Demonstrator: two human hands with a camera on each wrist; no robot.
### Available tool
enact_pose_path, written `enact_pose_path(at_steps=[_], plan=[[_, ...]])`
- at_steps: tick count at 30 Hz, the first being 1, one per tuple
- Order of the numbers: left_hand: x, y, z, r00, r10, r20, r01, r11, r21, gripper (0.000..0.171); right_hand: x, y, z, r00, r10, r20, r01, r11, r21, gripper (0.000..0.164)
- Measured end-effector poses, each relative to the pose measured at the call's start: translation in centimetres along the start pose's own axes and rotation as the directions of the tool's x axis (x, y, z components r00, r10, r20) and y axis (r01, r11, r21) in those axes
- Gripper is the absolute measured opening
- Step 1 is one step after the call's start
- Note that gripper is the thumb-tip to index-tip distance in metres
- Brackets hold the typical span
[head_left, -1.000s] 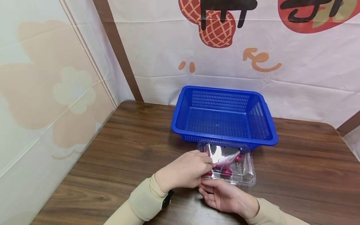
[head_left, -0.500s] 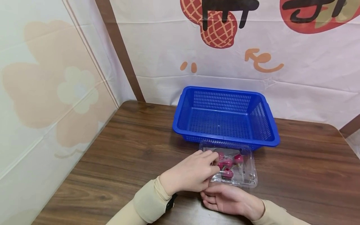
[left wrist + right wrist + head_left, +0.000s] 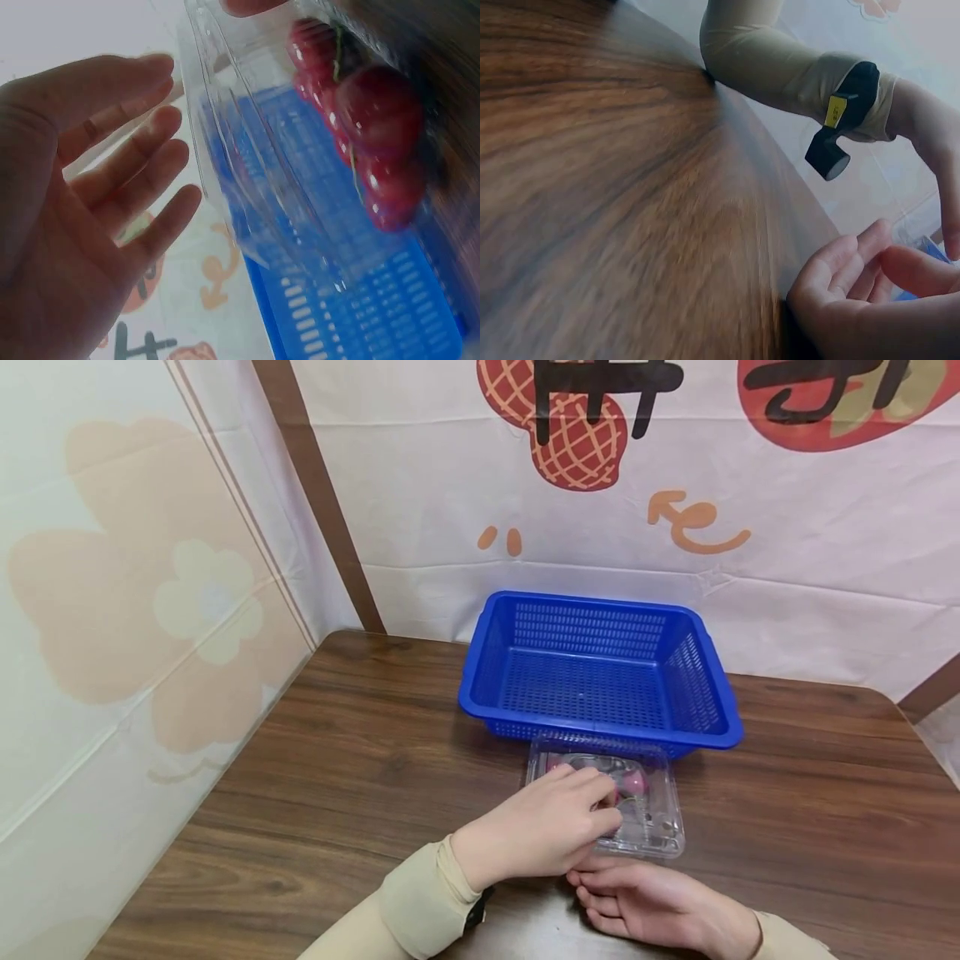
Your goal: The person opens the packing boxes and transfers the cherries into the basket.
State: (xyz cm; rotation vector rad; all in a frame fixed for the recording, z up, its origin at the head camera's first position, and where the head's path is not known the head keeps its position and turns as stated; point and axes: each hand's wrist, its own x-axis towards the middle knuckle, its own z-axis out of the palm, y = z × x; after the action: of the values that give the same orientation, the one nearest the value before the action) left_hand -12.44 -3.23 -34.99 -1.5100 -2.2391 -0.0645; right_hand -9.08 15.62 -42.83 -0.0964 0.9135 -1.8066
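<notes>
Clear plastic box with red cherries sits mid-table, under left hand, fingers apart, loosely bent; contact with box unclear. Right hand palm up at box's near edge, fingers slack, touch also unclear. Blue basket right behind box, wood-grain table, printed backdrop beyond.

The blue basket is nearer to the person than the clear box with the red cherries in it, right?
Not nearer: the blue basket is the farther one, behind the clear box with the red cherries in it. The head view shows this.
</notes>
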Motion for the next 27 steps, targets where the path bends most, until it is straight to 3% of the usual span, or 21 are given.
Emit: enact_pose_path(at_steps=[3, 10, 17, 23, 27], plan=[[0.7, 0.6, 0.0, 1.0, 0.003, 0.006, -0.003, 1.0, 0.013, 0.004, -0.8, -0.1, -0.6, 1.0, 0.014, 0.019, -0.014, 1.0, -0.024, 0.028], [2.4, 2.1, 0.1, 0.999, 0.022, 0.044, -0.023, 0.999, 0.026, 0.017, -3.1, -0.5, -1.8, 0.998, 0.05, 0.038, -0.047, 0.996, -0.078, 0.031], [4.0, 3.3, -0.2, 0.994, 0.023, 0.107, -0.033, 0.994, 0.099, 0.014, -5.1, -0.8, -2.9, 0.999, 0.052, -0.012, -0.053, 0.987, -0.155, 0.029], [5.0, 4.1, -0.4, 0.989, 0.026, 0.144, -0.043, 0.992, 0.116, 0.009, -6.8, -1.8, -4.2, 0.999, 0.051, -0.019, -0.054, 0.966, -0.254, 0.03], [5.6, 4.6, -0.3, 0.981, 0.037, 0.19, -0.062, 0.99, 0.129, 0.014, -7.5, -2.6, -5.1, 0.998, 0.004, -0.055, -0.024, 0.932, -0.361, 0.026]])
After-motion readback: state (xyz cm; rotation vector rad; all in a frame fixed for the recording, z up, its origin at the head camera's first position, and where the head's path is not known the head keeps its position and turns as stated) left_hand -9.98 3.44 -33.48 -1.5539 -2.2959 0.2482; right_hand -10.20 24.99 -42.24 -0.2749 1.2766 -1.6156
